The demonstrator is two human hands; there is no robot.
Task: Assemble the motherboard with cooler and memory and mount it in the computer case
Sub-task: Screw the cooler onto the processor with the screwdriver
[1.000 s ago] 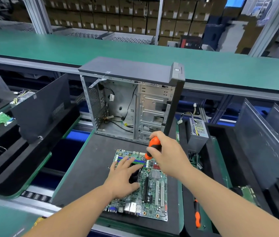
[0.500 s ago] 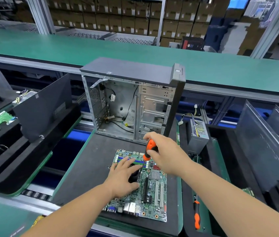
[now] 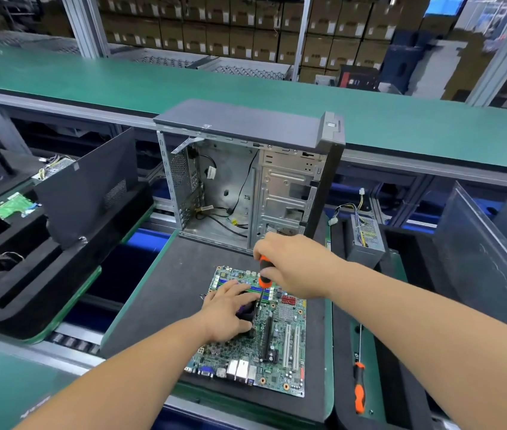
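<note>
One green motherboard [image 3: 255, 342] lies flat on the dark mat [image 3: 165, 293], with blue memory slots at its 12 o'clock edge. The left hand [image 3: 228, 311] rests spread over the black cooler [image 3: 247, 307]. The right hand [image 3: 292, 268] grips one orange screwdriver [image 3: 265, 273]; a second screwdriver [image 3: 359, 383] lies at 3 o'clock. One open computer case [image 3: 246, 187] stands at 12 o'clock.

Dark foam-topped pallet [image 3: 165, 293]: motherboard [image 3: 280, 346] lies flat near its front edge; open computer case [image 3: 246, 193] stands at its rear edge.
</note>
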